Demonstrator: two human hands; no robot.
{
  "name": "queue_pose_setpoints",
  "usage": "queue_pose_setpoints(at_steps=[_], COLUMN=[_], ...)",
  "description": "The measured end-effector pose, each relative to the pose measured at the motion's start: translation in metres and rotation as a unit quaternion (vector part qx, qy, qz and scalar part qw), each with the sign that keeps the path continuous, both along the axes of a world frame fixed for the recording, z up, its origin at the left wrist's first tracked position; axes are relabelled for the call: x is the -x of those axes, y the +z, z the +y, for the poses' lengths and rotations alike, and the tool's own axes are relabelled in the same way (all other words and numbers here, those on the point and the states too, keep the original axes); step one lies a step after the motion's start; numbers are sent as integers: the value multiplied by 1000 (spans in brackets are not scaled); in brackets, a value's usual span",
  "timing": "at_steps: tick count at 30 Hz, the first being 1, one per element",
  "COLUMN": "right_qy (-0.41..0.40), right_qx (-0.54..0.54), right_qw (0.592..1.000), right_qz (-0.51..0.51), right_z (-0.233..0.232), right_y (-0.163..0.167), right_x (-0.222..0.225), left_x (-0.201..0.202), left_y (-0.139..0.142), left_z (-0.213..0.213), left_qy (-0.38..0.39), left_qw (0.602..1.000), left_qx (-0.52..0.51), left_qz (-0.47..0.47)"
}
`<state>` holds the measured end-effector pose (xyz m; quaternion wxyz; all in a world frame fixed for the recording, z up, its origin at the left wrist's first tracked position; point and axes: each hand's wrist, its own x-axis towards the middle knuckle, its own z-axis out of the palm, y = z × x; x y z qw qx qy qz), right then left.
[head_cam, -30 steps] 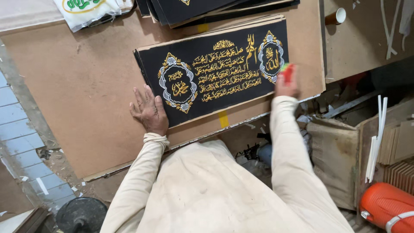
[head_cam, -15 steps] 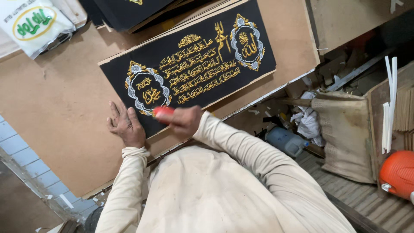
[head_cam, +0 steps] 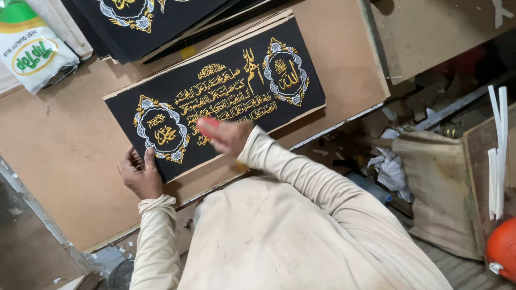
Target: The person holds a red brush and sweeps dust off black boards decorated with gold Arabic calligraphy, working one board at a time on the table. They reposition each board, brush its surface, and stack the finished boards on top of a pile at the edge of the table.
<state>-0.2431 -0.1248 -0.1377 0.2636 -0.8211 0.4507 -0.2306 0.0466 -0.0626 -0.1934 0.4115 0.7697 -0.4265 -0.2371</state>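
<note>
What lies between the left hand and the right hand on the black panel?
In the head view, between the left hand and the right hand lies only the black embroidered panel, with its gold and white medallion.

one view only, from a camera worn on the person's head. it looks steeply down over the chest and both cream sleeves onto a brown board worktop (head_cam: 64, 161), tilted so the table edge runs diagonally. it sits close, about an arm's reach above the black embroidered panel (head_cam: 215, 102). the right of the frame takes in clutter below the table edge.
</note>
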Motion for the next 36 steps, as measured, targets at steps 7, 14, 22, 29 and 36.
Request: queue_pose_setpoints(at_steps=[7, 14, 22, 29, 36], right_qy=[-353, -18, -249, -266, -59], right_qx=[1, 66, 85, 107, 167], right_qw=[929, 996, 965, 948, 984], right_qz=[114, -50, -5, 136, -26], right_z=[-127, -76, -147, -172, -67], right_y=[-12, -13, -42, 15, -12], right_x=[191, 99, 158, 237, 114], left_x=[7, 23, 29, 31, 34], left_y=[-8, 1, 5, 12, 16], left_z=[-7, -20, -23, -26, -25], left_qy=[46, 81, 69, 81, 78], left_qw=[997, 989, 987, 985, 979], left_qx=[-3, 0, -14, -11, -40], left_qz=[65, 127, 148, 155, 182])
